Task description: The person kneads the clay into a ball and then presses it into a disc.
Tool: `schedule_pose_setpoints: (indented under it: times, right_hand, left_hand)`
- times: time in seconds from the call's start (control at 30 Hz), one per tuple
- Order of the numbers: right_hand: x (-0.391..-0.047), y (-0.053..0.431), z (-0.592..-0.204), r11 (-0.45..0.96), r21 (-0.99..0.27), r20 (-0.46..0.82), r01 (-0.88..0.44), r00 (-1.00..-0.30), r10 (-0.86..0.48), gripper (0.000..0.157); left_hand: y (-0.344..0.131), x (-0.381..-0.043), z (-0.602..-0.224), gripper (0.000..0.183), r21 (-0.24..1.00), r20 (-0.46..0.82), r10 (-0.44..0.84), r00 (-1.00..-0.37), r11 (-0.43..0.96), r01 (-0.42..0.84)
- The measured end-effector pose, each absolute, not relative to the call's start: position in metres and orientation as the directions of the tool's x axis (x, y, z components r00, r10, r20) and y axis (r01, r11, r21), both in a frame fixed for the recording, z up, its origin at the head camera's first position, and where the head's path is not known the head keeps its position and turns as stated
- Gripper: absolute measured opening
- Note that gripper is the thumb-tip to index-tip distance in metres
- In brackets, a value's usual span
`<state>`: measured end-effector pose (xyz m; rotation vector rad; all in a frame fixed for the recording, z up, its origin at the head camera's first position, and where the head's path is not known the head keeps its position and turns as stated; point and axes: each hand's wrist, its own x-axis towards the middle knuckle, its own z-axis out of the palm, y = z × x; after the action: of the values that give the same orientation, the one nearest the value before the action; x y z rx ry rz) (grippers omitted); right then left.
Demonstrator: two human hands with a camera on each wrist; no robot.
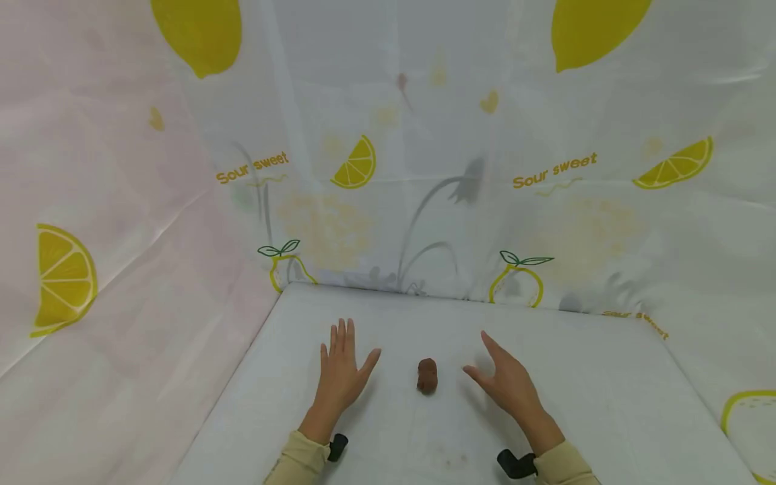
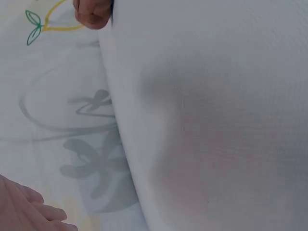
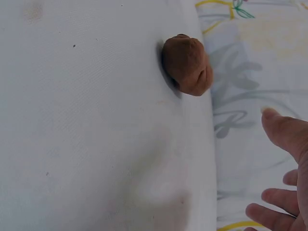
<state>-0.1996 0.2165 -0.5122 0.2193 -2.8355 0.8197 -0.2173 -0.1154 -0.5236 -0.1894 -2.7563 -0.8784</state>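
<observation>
A small brown lump [image 1: 427, 376], like clay or dough, sits on the white table between my two hands. To its left, my left hand [image 1: 342, 374] has straight fingers and a thumb spread outward, apart from the lump. My right hand [image 1: 511, 384] is on the other side, its thumb away from the fingers and nothing held. Seen from the right wrist, the lump [image 3: 187, 65] has a creased, uneven surface, and the right thumb [image 3: 284, 132] is clear of it. Some left fingers [image 2: 41, 209] show at the left wrist view's lower corner.
White cloth covers the table [image 1: 388, 438]. Behind it hangs a sheet [image 1: 388, 222] printed with lemons, with another sheet wall [image 1: 121, 377] at the left. Black wrist mounts [image 1: 515, 465] sit by the sleeves. Faint brownish marks [image 1: 451, 463] lie near the front.
</observation>
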Motion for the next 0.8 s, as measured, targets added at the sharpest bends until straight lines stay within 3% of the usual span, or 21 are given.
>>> schedule_pose_setpoints:
  times: [0.47, 0.8]
  right_hand:
    - [-0.198, 0.208, -0.514, 0.805, -0.550, 0.219, -0.222, -0.969, -0.117, 0.083]
    - [-0.195, 0.197, -0.518, 0.791, -0.585, 0.144, -0.177, -0.983, -0.114, 0.080]
  left_hand:
    - [-0.099, -0.211, -0.533, 0.086, 0.673, 0.290, 0.064, -0.955, 0.696, 0.251]
    - [-0.093, -0.212, -0.538, 0.084, 0.714, 0.282, 0.101, -0.954, 0.642, 0.279]
